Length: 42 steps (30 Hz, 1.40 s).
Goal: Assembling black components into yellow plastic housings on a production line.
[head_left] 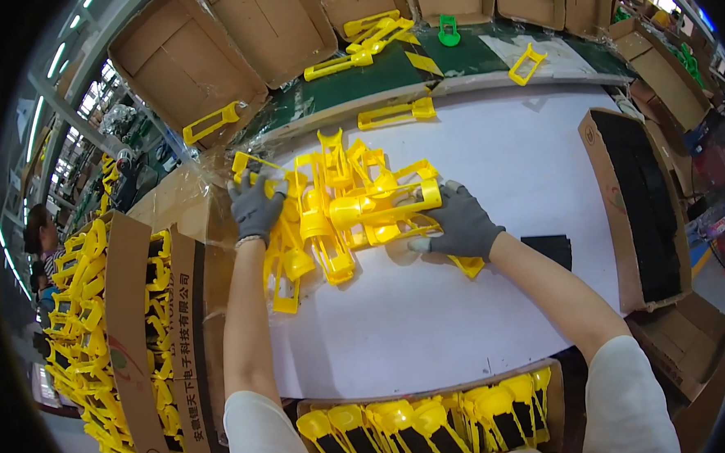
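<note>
A heap of yellow plastic frames (317, 221), long and open in the middle with cupped ends, lies on the white tabletop. My left hand (257, 209), in a grey glove, rests at the heap's left edge with fingers spread against the frames. At the right edge is my gloved right hand (467, 225), thumb and fingers apart, cupped by the end of one yellow frame (430, 194). Some of its fingertips are hidden behind that frame. Another frame end (468, 265) pokes out below this hand.
A box of yellow frames with black pads (422, 424) stands at the near edge; more fill boxes (130, 321) at left. Black pads fill a carton (644, 203) at right, beside a black stack (547, 252). Beyond, a green ledge (485, 56) carries loose frames before open cartons (266, 30).
</note>
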Tool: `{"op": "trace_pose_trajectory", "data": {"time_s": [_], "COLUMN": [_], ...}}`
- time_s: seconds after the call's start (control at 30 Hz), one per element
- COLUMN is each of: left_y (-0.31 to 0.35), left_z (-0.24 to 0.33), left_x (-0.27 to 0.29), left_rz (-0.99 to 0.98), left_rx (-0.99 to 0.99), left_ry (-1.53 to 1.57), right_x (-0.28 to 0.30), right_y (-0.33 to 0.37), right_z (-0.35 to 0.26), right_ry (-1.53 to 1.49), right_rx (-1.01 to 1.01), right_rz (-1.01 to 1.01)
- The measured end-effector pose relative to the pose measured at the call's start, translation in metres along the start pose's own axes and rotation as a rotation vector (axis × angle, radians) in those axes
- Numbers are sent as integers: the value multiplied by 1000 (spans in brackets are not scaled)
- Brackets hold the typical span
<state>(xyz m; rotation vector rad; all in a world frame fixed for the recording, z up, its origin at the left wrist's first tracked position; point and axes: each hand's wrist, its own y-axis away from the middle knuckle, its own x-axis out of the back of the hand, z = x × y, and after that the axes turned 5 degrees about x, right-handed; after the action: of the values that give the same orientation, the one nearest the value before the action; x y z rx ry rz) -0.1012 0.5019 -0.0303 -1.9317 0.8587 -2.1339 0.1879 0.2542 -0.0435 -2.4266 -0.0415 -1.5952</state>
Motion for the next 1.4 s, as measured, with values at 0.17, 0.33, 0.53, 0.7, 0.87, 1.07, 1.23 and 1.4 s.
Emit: {"op": "trace_pose_trajectory", "data": {"time_s": [0.17,0.33,0.53,0.7,0.87,1.07,1.23,1.4], "left_y": [26,54,78,111,139,150,170,178], "left_z": [8,16,16,65,76,47,100,120], "left_x": [0,21,41,64,86,122,173,148], "left_rz": [-268,-256,-227,-290,-609,-441,-193,-386], "left_rx": [5,-144,-218,-329,-273,-193,-571,-825], "left_ry": [444,417,529,626,764,727,502,470], "right_x": [-7,-10,-5,16,9,-6,7,34], "right_y": [16,48,83,108,129,145,151,168], "right_z": [-21,-47,-61,-63,-56,-58,-75,-77], "right_ry": [-48,-139,-252,-412,-298,-240,-39,20], "right_rx": [-6,-18,-65,-207,-175,-97,-143,-100], "right_rz": [54,77,126,142,286,418,287,154]}}
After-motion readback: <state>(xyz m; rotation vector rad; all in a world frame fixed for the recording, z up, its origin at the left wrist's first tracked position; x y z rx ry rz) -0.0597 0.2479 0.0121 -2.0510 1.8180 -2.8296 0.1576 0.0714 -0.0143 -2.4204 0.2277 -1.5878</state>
